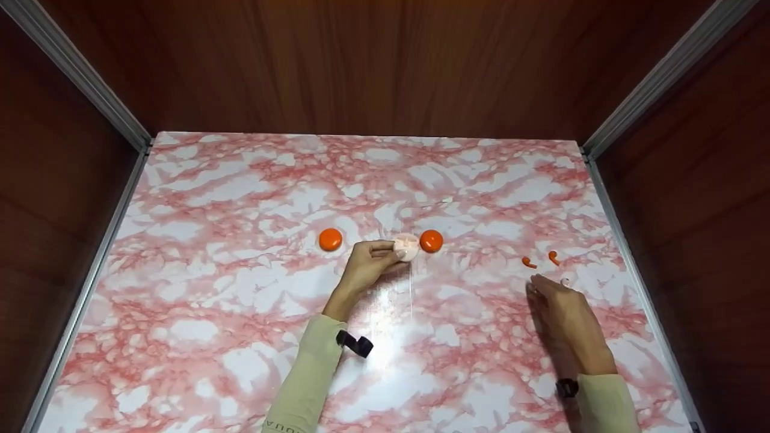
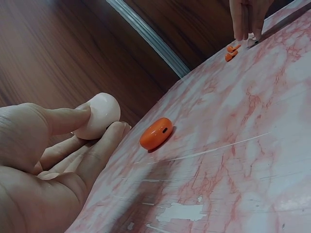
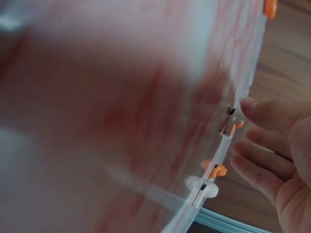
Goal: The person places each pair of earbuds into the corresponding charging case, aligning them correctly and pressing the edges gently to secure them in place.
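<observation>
My left hand (image 1: 363,267) pinches a pale pinkish-white round earbud case (image 2: 99,116) between thumb and fingers, held above the marbled table. Just right of that case lies a glossy orange round case (image 1: 431,240); in the left wrist view its side carries a small dark slot. Over on the right, my right hand (image 1: 565,310) hangs low beside the loose earbuds, its thumb apart from the loosely bent fingers. Two orange earbuds (image 1: 529,263) lie beyond its fingertips. A white earbud (image 3: 209,190) rests near them, and another small pale piece (image 3: 231,116) is by the thumb.
A second orange round case (image 1: 330,239) sits left of my left hand. Brown wood-look panels (image 1: 361,72) rise behind and on both sides of the red-and-white marbled table (image 1: 240,361), with grey metal strips (image 1: 637,258) along the side edges.
</observation>
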The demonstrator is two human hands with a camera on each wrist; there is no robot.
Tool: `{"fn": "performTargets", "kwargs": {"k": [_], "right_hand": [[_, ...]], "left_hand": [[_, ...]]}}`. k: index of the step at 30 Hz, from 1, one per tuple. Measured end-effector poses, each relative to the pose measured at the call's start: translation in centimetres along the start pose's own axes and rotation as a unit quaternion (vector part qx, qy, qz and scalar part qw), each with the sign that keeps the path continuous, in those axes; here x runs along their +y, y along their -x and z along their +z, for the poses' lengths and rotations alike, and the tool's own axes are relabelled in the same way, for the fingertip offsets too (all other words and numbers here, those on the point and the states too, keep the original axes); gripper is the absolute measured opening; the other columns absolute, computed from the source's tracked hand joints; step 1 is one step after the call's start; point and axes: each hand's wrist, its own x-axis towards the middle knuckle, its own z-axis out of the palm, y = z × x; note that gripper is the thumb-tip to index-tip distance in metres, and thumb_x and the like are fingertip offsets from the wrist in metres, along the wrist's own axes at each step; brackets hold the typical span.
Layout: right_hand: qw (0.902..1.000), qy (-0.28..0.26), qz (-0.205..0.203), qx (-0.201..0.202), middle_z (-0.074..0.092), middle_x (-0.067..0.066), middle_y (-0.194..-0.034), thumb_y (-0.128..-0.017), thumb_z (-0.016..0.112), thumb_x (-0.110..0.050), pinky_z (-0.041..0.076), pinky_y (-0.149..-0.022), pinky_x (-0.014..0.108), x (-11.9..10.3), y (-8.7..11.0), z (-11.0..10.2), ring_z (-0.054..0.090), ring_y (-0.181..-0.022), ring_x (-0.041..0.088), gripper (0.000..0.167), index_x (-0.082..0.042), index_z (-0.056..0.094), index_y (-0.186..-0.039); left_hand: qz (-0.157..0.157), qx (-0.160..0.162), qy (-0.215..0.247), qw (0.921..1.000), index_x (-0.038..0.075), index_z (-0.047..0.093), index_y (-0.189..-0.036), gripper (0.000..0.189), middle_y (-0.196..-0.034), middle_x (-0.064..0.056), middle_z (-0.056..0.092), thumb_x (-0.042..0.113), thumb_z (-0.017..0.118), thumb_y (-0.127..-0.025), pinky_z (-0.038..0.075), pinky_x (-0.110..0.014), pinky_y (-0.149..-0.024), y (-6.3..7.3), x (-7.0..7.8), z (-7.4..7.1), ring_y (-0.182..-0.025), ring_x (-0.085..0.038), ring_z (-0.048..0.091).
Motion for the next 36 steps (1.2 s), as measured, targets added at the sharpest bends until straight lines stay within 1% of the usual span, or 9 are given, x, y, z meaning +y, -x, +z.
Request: {"fn": "performTargets", "kwargs": {"k": [5, 9, 12, 15, 19, 21, 27, 32, 36], "right_hand": [[0.9999, 0.008, -0.002, -0.015, 0.077, 0.019, -0.121, -0.093, 0.072, 0.008, 0.066, -0.079, 0.057, -0.2, 0.2, -0.2, 0.076, -0.102, 0.042, 0.033, -0.002, 0.075, -0.124], [0.999, 0.029, -0.017, -0.029, 0.075, 0.023, -0.125, -0.094, 0.064, 0.013, 0.067, -0.076, 0.058, -0.2, 0.2, -0.3, 0.075, -0.1, 0.047, 0.036, -0.001, 0.075, -0.126], [0.9975, 0.053, -0.037, -0.031, 0.078, 0.021, -0.119, -0.093, 0.06, 0.017, 0.067, -0.069, 0.054, -0.1, 0.1, -0.2, 0.076, -0.09, 0.045, 0.038, -0.001, 0.076, -0.123], [0.9961, 0.067, -0.048, -0.033, 0.079, 0.013, -0.105, -0.093, 0.058, 0.017, 0.065, -0.058, 0.05, 0.1, 0.0, -0.2, 0.076, -0.078, 0.042, 0.034, -0.003, 0.076, -0.112], [0.9959, 0.068, -0.043, -0.041, 0.069, 0.005, -0.084, -0.093, 0.059, 0.015, 0.059, -0.048, 0.045, 0.0, -0.2, -0.1, 0.073, -0.069, 0.034, 0.026, -0.01, 0.068, -0.092], [0.9958, 0.068, -0.043, -0.043, 0.066, 0.003, -0.079, -0.091, 0.062, 0.013, 0.057, -0.047, 0.04, -0.1, -0.3, 0.0, 0.072, -0.066, 0.028, 0.025, -0.012, 0.064, -0.087], [0.9943, 0.074, -0.043, -0.063, 0.062, -0.003, -0.075, -0.086, 0.065, 0.012, 0.05, -0.048, 0.031, -0.4, -0.6, 0.1, 0.061, -0.063, 0.014, 0.027, -0.015, 0.063, -0.083], [0.9931, 0.079, -0.03, -0.082, 0.062, -0.005, -0.072, -0.082, 0.065, 0.013, 0.047, -0.048, 0.027, -0.6, -0.9, 0.1, 0.057, -0.061, 0.011, 0.03, -0.016, 0.063, -0.082], [0.992, 0.089, -0.045, -0.078, 0.063, -0.004, -0.07, -0.078, 0.071, 0.009, 0.047, -0.046, 0.026, -0.6, -1.1, 0.2, 0.059, -0.059, 0.011, 0.025, -0.015, 0.063, -0.079]], "left_hand": [[-0.005, 0.006, 0.0, 1.0, -0.01, 0.065, -0.134, 0.038, -0.125, -0.03, 0.072, 0.003, 0.071, -0.099, 0.062, -0.048, -0.105, 0.0, 0.1, 0.0, -0.103, -0.025, 0.079], [-0.007, 0.011, 0.005, 0.9999, -0.01, 0.066, -0.133, 0.037, -0.124, -0.03, 0.072, 0.002, 0.071, -0.099, 0.062, -0.049, -0.104, 0.0, 0.2, 0.0, -0.106, -0.032, 0.078], [-0.006, 0.012, 0.011, 0.9998, -0.011, 0.066, -0.131, 0.036, -0.123, -0.031, 0.073, 0.0, 0.071, -0.098, 0.062, -0.05, -0.103, 0.0, 0.2, 0.0, -0.108, -0.037, 0.077], [-0.005, 0.012, 0.016, 0.9998, -0.012, 0.066, -0.131, 0.035, -0.122, -0.031, 0.073, 0.0, 0.071, -0.098, 0.062, -0.05, -0.104, -0.1, 0.2, 0.0, -0.107, -0.037, 0.077], [-0.002, 0.011, 0.018, 0.9998, -0.013, 0.065, -0.131, 0.036, -0.123, -0.032, 0.072, -0.001, 0.07, -0.098, 0.061, -0.05, -0.104, -0.1, 0.2, 0.0, -0.105, -0.033, 0.078], [0.0, 0.01, 0.017, 0.9998, -0.013, 0.065, -0.132, 0.036, -0.124, -0.033, 0.072, -0.002, 0.07, -0.098, 0.061, -0.05, -0.104, -0.1, 0.2, 0.0, -0.105, -0.033, 0.078], [0.008, 0.005, 0.009, 0.9999, -0.014, 0.064, -0.132, 0.036, -0.125, -0.034, 0.071, -0.002, 0.069, -0.098, 0.061, -0.051, -0.105, -0.1, 0.2, 0.0, -0.104, -0.028, 0.079], [0.008, 0.01, -0.001, 0.9999, -0.013, 0.064, -0.133, 0.037, -0.125, -0.033, 0.071, -0.001, 0.07, -0.098, 0.063, -0.048, -0.103, -0.1, 0.2, 0.1, -0.102, -0.024, 0.079], [-0.002, 0.007, 0.009, 0.9999, -0.012, 0.063, -0.135, 0.039, -0.127, -0.033, 0.07, -0.001, 0.07, -0.098, 0.061, -0.049, -0.106, -0.2, 0.2, 0.2, -0.105, -0.025, 0.078]]}}
